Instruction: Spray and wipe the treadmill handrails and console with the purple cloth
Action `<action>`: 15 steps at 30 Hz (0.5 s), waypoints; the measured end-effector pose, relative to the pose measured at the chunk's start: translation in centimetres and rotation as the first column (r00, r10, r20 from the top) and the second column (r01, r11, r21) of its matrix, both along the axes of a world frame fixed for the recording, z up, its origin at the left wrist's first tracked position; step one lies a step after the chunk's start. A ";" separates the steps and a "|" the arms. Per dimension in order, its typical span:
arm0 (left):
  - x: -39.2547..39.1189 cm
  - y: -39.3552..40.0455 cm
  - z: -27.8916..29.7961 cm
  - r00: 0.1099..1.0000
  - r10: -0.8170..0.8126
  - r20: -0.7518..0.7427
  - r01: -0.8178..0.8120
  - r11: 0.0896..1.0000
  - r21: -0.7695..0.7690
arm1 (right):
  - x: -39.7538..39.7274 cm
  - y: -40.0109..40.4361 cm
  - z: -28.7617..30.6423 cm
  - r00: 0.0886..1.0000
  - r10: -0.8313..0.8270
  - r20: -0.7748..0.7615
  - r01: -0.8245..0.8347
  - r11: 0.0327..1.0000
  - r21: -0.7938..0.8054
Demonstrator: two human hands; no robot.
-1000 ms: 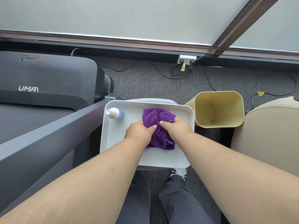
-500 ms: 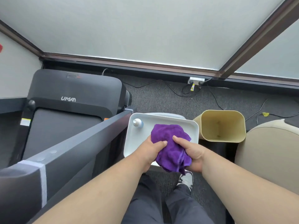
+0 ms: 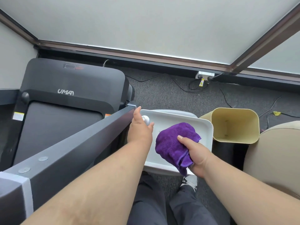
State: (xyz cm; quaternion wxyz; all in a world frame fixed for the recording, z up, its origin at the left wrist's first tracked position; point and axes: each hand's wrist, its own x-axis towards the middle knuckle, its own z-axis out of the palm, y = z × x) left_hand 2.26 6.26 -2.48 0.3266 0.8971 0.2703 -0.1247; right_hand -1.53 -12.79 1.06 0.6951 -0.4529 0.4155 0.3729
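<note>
Grey carpet (image 3: 162,95) underfoot, crossed by black cables (image 3: 181,86) running to a white socket box (image 3: 204,75) at the foot of frosted window panes (image 3: 146,21) framed in brown. Left of centre, a black treadmill (image 3: 68,88) marked UMAY, with its dark grey handrail (image 3: 78,137) slanting from the lower left corner up to the tray's edge. At the right edge, a beige padded seat (image 3: 274,153). Between seat and tray, an open yellow bin (image 3: 233,125) standing on the carpet. In the middle, a white tray (image 3: 206,127) on a pale stand. Over the tray's near right part, the purple cloth (image 3: 172,143), bunched and gripped by the right hand (image 3: 194,155), thumb pressed on top and fingers curled beneath, one corner hanging below the tray's front rim. At the tray's far left corner, the spray bottle (image 3: 146,120), white top showing, with the left hand (image 3: 139,129) around it: thumb on one side, fingers on the other, contact too hidden to tell. Below, dark trousers (image 3: 154,205) and a grey shoe (image 3: 190,181).
</note>
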 end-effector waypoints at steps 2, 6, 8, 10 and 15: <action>0.5 0.4 -0.7 1.000 0.025 0.009 -0.025 0.998 -0.058 | -0.3 -0.1 0.3 1.000 -0.011 0.000 0.011 1.000 -0.008; 0.1 0.7 0.7 0.997 -0.069 0.034 0.069 0.998 0.000 | -0.3 -0.6 1.6 1.000 0.006 0.024 -0.004 0.999 -0.046; -0.9 0.3 3.1 0.992 -0.106 0.070 0.104 0.994 0.035 | -0.1 -0.9 3.1 0.999 0.019 0.030 -0.016 0.995 -0.094; -2.0 -0.2 6.8 0.988 -0.119 0.101 0.122 0.992 -0.019 | 0.0 -1.2 5.2 0.997 0.068 0.036 -0.062 0.985 -0.160; -4.4 -1.4 16.5 0.917 -0.283 0.283 0.321 0.942 -0.099 | 0.0 -1.7 12.2 0.992 0.122 0.021 -0.117 0.977 -0.179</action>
